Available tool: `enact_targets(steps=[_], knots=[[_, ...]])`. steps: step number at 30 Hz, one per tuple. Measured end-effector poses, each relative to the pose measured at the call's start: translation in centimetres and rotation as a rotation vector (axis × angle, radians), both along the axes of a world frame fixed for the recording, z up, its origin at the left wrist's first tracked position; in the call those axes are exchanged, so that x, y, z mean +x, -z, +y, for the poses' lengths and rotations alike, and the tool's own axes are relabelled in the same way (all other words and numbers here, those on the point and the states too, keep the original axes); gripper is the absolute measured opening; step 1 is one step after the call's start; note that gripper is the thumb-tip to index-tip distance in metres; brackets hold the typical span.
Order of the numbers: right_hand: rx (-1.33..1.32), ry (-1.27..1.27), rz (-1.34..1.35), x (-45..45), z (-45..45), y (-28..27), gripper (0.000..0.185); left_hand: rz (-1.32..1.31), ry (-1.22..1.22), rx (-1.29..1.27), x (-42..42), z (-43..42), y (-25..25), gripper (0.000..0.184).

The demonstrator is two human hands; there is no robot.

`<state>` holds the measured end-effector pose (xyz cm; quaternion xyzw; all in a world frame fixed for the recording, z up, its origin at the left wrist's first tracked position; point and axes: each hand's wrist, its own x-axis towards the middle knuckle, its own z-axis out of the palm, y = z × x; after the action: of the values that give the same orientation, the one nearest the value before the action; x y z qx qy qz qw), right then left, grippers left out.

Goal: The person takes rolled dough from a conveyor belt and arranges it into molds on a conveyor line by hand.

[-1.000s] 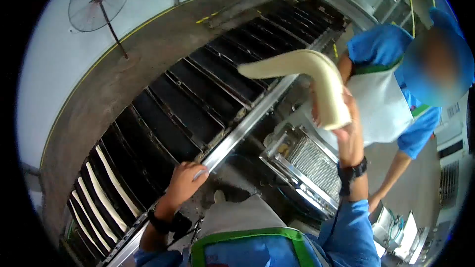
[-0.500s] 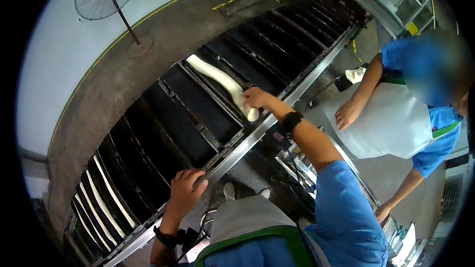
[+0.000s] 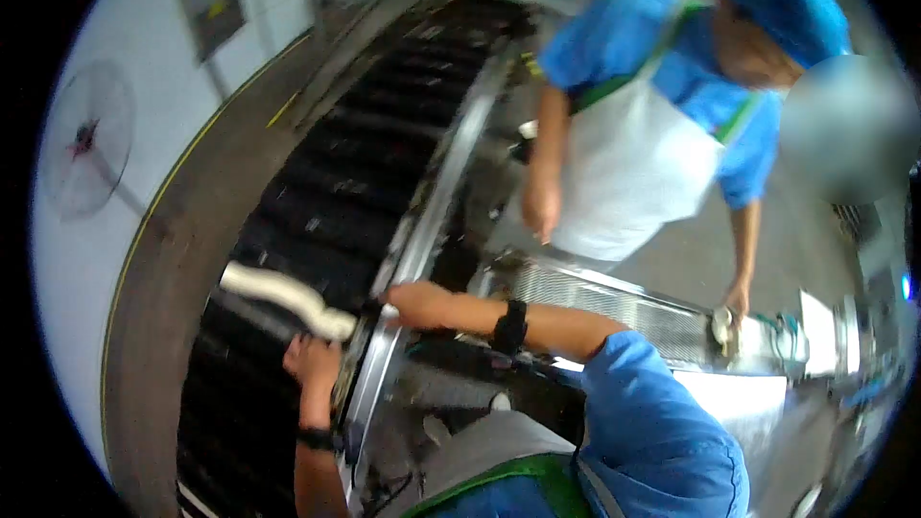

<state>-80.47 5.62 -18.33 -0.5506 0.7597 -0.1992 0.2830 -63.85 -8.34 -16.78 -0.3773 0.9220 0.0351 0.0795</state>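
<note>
A long pale roll that looks like dough (image 3: 288, 297) lies across the dark slotted trays (image 3: 326, 221), slightly bent, its near end close to the metal rail (image 3: 441, 192). My left hand (image 3: 314, 362) is over the trays just below that near end, its fingers loosely apart with nothing visible in them. Whether it touches the roll is unclear. At the rail, right of the roll's end, is my right hand (image 3: 419, 305). Its fingertips are blurred and partly hidden, and I cannot see anything held.
A co-worker in a white apron (image 3: 633, 163) stands across to the right, one hand (image 3: 737, 297) at a perforated metal conveyor (image 3: 595, 297). A standing fan (image 3: 86, 134) is by the left wall. Another pale strip (image 3: 195, 501) shows at the bottom left.
The view has swung right. My right hand has left the roll and moved to the rail. My left hand has gone from the rail to over the trays near the roll's end.
</note>
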Motion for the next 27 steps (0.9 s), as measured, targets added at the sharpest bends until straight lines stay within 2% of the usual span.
enact_targets(steps=[1,2,4,5,6,7,8,9,11,12,13,16,17,18,19,20,21,22,23,24,25,27], knots=[[-0.027,0.008,-0.031,-1.7,3.0,-1.6,0.038,-0.121,0.013,0.003,-1.3,-0.1,-1.3,0.033],[-0.102,0.066,-0.121,-3.5,5.5,0.2,0.038,-0.148,-0.039,0.009,-1.3,-1.2,0.5,0.032],[-0.113,0.182,-0.093,-8.3,11.0,2.6,0.037,-0.083,-0.088,-0.029,-3.7,-1.6,2.7,0.036],[-0.062,0.252,-0.098,-4.2,13.5,4.0,0.036,-0.113,-0.112,-0.022,0.8,-2.1,3.3,0.035],[-0.008,0.299,-0.099,-4.4,16.3,4.4,0.035,-0.137,-0.159,-0.011,0.8,-1.8,3.6,0.035],[0.006,0.335,-0.192,-4.3,18.5,4.6,0.034,-0.119,-0.133,-0.008,0.6,-1.6,3.3,0.035],[0.01,0.359,-0.29,-3.0,20.6,4.8,0.032,-0.096,-0.222,0.065,1.9,-1.5,2.7,0.034],[0.045,0.39,-0.223,-2.4,22.5,5.2,0.031,-0.079,-0.318,0.145,2.5,-1.2,2.6,0.033],[0.069,0.481,-0.178,-1.2,26.3,6.9,0.031,-0.017,-0.297,0.148,3.6,-2.5,5.0,0.031],[0.037,0.548,-0.176,-0.1,28.8,7.1,0.031,0.067,-0.27,0.145,4.2,-2.3,5.0,0.03],[0.079,0.58,-0.183,0.4,30.0,7.2,0.033,0.003,-0.172,0.258,3.8,-2.5,4.0,0.028],[0.11,0.721,-0.264,2.5,33.2,6.0,0.036,0.109,-0.154,0.154,3.5,-5.0,7.7,0.029],[0.129,0.778,-0.325,3.2,34.1,4.3,0.035,-0.004,-0.111,0.277,3.0,-4.2,5.7,0.033],[0.127,0.7,-0.278,2.3,36.0,8.8,0.035,-0.047,-0.082,0.263,2.1,-2.7,4.7,0.033],[0.126,0.772,-0.298,2.8,37.8,10.2,0.035,0.144,-0.168,0.315,2.2,-0.5,3.4,0.037],[0.224,0.883,-0.271,4.3,38.1,6.6,0.035,0.322,-0.253,0.37,2.6,0.4,3.0,0.045],[0.197,0.96,-0.288,4.9,39.2,7.5,0.036,0.102,-0.205,0.441,2.1,-2.3,4.4,0.052],[0.182,0.974,-0.186,5.6,40.9,9.5,0.032,0.071,-0.172,0.43,2.2,-1.7,4.5,0.052],[0.151,1.063,-0.316,6.5,42.5,7.9,0.029,0.218,-0.236,0.466,2.5,-0.6,4.4,0.054],[0.125,1.084,-0.281,7.2,44.3,9.2,0.037,0.373,-0.303,0.506,2.4,0.2,4.3,0.057],[0.112,1.152,-0.278,7.8,46.0,10.6,0.036,0.261,-0.334,0.527,1.7,0.4,3.7,0.059],[0.101,1.269,-0.313,9.5,49.1,12.3,0.033,0.301,-0.347,0.516,2.1,-1.2,6.0,0.061]])
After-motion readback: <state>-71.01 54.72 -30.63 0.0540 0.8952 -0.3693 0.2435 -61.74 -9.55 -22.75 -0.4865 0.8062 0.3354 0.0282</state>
